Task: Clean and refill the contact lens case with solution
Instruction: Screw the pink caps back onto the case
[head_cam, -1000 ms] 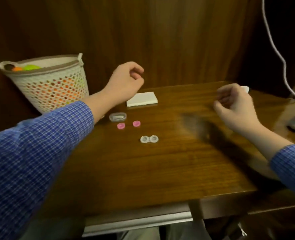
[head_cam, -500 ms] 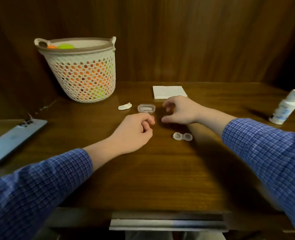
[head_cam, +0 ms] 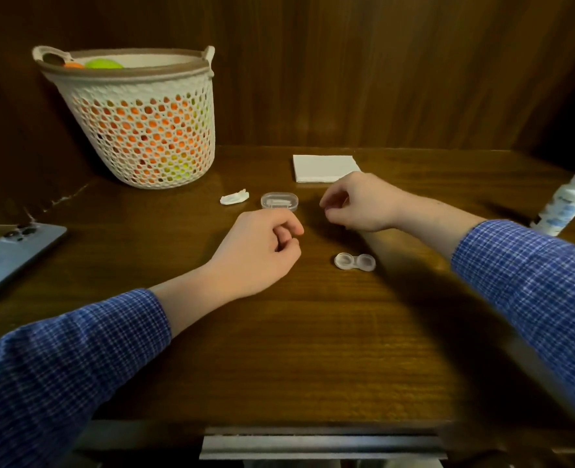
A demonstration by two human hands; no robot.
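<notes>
- Head view: the left hand (head_cam: 257, 253) rests on the wooden table (head_cam: 279, 349) with its fingers curled in towards the palm; whether they hold anything cannot be told
- The right hand (head_cam: 358, 202) hovers just beyond and to the right of the left one, fingers bent and thumb close to the fingertips; what it pinches, if anything, is hidden
- The contact lens case (head_cam: 354, 262), clear and without its caps, lies on the table just to the right of the left hand and just nearer than the right wrist, touching neither
- A small clear box (head_cam: 279, 201) sits just beyond the left hand, with a crumpled white scrap (head_cam: 234, 198) to its left
- A white folded napkin (head_cam: 325, 168) lies just beyond the right hand
- The solution bottle (head_cam: 568, 201) stands well to the right of the right hand, at the edge of the view
- A mesh basket (head_cam: 137, 123) stands far left beyond the left hand; a phone (head_cam: 9, 255) lies well left of it
</notes>
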